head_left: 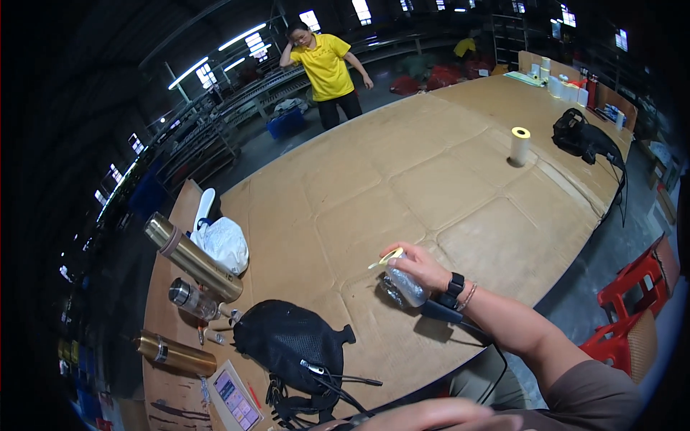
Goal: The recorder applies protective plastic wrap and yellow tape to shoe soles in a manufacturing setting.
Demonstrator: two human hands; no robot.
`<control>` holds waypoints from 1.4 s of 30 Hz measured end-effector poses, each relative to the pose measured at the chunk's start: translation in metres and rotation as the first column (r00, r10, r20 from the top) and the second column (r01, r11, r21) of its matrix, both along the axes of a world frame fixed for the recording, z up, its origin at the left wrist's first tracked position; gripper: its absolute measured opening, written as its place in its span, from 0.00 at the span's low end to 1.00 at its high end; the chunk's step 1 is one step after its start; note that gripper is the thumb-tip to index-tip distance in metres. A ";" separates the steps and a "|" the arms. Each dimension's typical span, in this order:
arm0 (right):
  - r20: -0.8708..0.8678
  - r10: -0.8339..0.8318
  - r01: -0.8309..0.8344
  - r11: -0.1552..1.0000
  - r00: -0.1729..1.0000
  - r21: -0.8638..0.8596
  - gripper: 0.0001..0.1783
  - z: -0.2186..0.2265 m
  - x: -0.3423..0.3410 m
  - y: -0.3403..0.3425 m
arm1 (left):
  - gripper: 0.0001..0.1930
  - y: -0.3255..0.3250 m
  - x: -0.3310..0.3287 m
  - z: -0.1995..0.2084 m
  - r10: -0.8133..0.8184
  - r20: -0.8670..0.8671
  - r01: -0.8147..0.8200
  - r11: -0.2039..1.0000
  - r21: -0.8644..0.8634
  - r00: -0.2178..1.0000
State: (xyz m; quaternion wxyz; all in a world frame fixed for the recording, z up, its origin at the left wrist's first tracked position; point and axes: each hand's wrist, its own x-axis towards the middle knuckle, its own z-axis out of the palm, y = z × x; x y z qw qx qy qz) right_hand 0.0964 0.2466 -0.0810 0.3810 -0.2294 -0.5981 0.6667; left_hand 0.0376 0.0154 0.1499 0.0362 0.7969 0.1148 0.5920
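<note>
My right hand, with a black watch and a bracelet on its wrist, is closed around a roll in clear, shiny plastic. A pale yellow ring shows at the roll's upper end. Crumpled plastic hangs on its left side, just over the brown tabletop. Beside the wrist is a dark, tapered object with a black cable; its kind is unclear. My left hand appears at the bottom edge, blurred, its fingers not readable. Farther right stands a similar white roll with a yellow top.
A black mesh backpack with cables, a phone, bottles and a white bag crowd the left end. A black bag and bottles lie far right. Red stools stand right; a person in yellow stands beyond the table.
</note>
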 end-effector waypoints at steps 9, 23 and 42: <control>0.012 -0.024 0.024 1.000 1.000 0.009 0.18 0.001 0.002 -0.005 | 0.08 -0.010 -0.045 0.022 0.108 -0.313 -0.086 0.993 0.081 0.944; 0.048 -0.046 0.046 0.999 0.998 0.006 0.18 -0.002 0.004 0.000 | 0.22 -0.006 -0.031 0.042 -0.399 0.384 0.553 0.550 -0.626 0.832; 0.094 -0.039 0.037 0.999 0.995 0.026 0.20 0.002 0.002 -0.007 | 0.36 -0.001 -0.037 -0.012 -0.266 0.352 0.441 0.564 -0.698 0.898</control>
